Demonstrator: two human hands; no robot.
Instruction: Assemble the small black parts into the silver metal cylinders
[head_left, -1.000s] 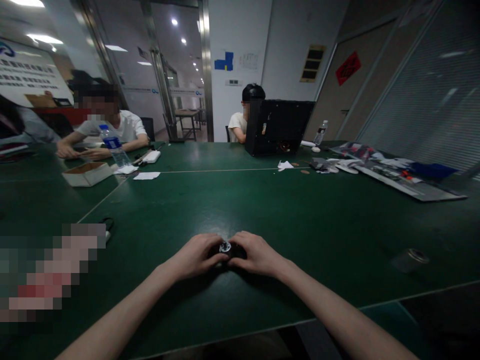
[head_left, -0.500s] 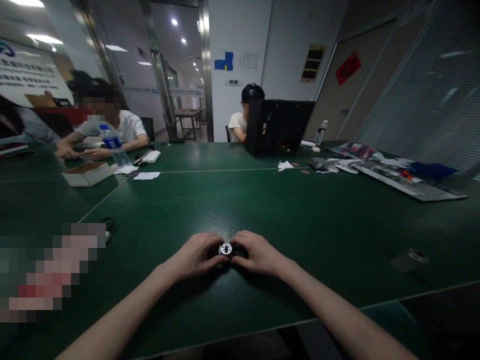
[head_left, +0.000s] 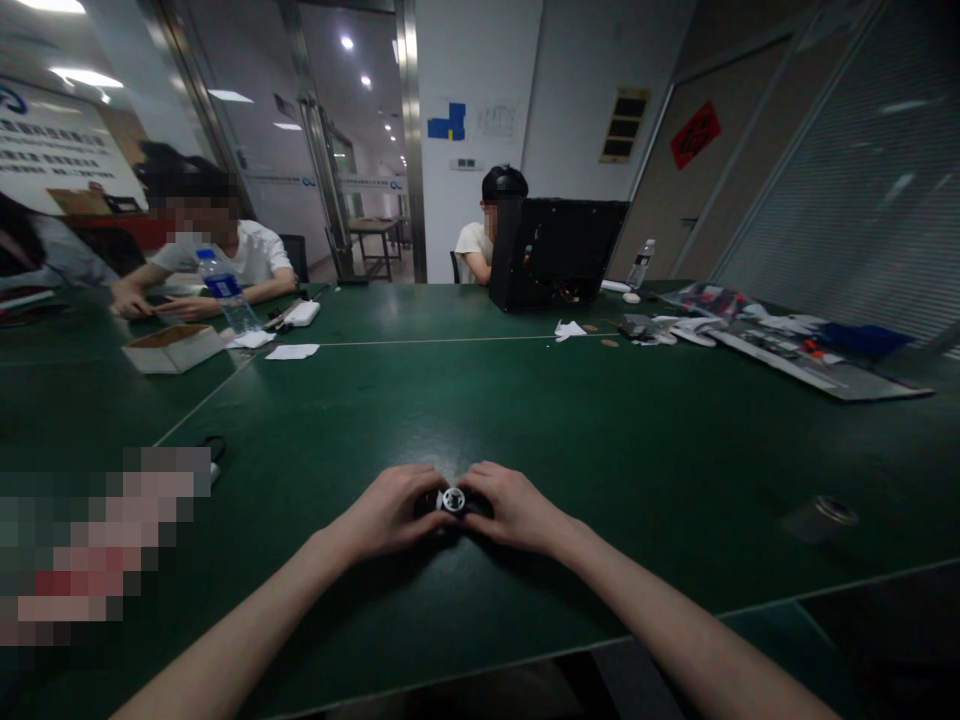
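Part [head_left: 454, 500], small and dark with a round silver face, sits directly between the left hand [head_left: 395, 507] and the right hand [head_left: 516, 502], each curled partly closed with hold of one side, though whether it touches the worktop [head_left: 450, 620] is hidden.

Slender bare left hand [head_left: 397, 505] and matching bare right hand [head_left: 516, 508] are showing smooth backs and slim thumbs [head_left: 436, 520], long bare left forearm [head_left: 262, 600] and long bare right forearm [head_left: 660, 605] are tapering smoothly to narrow wrists [head_left: 564, 536], staying sleeveless throughout their visible length
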